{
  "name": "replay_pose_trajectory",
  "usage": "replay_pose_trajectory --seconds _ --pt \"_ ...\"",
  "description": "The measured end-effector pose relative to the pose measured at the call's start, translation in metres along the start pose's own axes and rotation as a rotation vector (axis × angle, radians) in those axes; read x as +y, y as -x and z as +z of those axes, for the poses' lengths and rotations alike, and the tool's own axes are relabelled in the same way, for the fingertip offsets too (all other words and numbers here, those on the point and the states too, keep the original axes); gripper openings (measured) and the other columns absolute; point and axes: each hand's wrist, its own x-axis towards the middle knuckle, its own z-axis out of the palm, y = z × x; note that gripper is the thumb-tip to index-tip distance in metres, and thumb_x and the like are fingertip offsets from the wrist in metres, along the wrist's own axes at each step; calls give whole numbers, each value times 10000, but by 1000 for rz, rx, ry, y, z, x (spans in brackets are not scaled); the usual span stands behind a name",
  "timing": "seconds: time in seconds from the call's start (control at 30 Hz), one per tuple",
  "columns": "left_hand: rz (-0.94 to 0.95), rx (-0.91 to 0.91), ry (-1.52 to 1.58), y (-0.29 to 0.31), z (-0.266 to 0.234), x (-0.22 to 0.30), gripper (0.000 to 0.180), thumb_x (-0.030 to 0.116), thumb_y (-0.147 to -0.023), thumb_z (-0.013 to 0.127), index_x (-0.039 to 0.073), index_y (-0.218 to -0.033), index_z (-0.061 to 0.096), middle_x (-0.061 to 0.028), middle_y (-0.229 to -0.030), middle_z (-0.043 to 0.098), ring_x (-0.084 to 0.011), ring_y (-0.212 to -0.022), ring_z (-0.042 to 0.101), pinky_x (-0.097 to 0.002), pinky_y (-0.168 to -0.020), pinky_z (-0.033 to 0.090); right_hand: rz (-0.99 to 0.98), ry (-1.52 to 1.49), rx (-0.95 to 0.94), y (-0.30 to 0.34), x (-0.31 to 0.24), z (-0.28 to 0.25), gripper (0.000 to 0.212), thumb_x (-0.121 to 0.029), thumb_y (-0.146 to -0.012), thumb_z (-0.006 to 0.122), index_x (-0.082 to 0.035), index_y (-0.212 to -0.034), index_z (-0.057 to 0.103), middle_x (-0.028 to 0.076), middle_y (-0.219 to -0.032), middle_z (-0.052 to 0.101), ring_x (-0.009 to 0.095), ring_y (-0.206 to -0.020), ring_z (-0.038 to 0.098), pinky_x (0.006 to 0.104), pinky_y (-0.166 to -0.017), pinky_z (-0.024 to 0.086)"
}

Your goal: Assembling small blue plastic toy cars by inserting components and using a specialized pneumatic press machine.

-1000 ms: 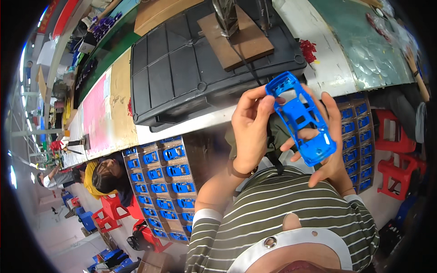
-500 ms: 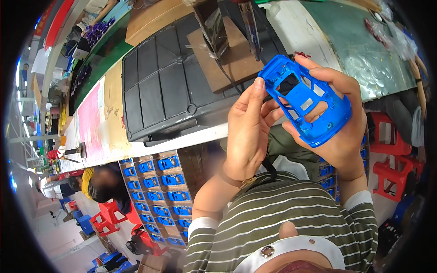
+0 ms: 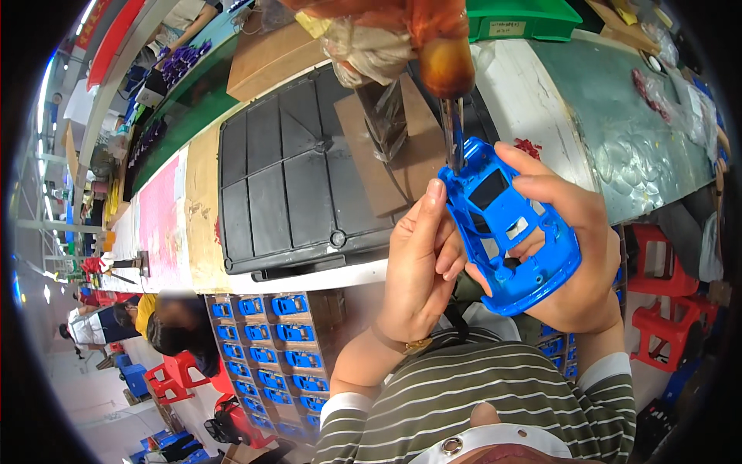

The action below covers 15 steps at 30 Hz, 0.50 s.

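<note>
Both of my hands hold a blue plastic toy car body, its hollow inside facing up. My right hand wraps round its right side, thumb and fingers along the edges. At the left front corner, my left hand grips the edge with the thumb in sight and other fingers curled. A metal-shafted tool with an amber, rounded upper part points down from above. Its tip meets the shell's far left corner in the picture; whether it touches cannot be made out.
A ridged black plastic lid lies on the bench, with a brown board and a plastic-wrapped post on it. At the left below stands a divided box of blue car bodies. A green tray and red stools stand right.
Both hands have brought the toy car body in under the tool, whose tip is now at its far left corner. The view has tilted, showing the tool's upper part and the green tray.
</note>
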Motion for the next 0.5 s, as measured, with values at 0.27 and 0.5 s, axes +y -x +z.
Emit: replay_pose_trajectory --seconds 0.27,0.5 --pt "-5 -6 38 -3 0 1 278 332 -953 461 97 -825 537 79 -496 357 -4 -378 290 -158 -343 247 10 41 -28 -7 -6 -4 689 -83 -592 844 -29 -1127 412 309 -1208 495 309 -1029 596 330 -813 508" --pt "-37 14 80 -3 2 3 274 332 -955 454 106 -821 534 80 -491 316 -7 -379 275 -160 -348 251 42 30 -26 -9 -8 -4 662 -79 -600 838 -38 -1117 427 312 -1212 491 296 -1009 606 339 -805 509"
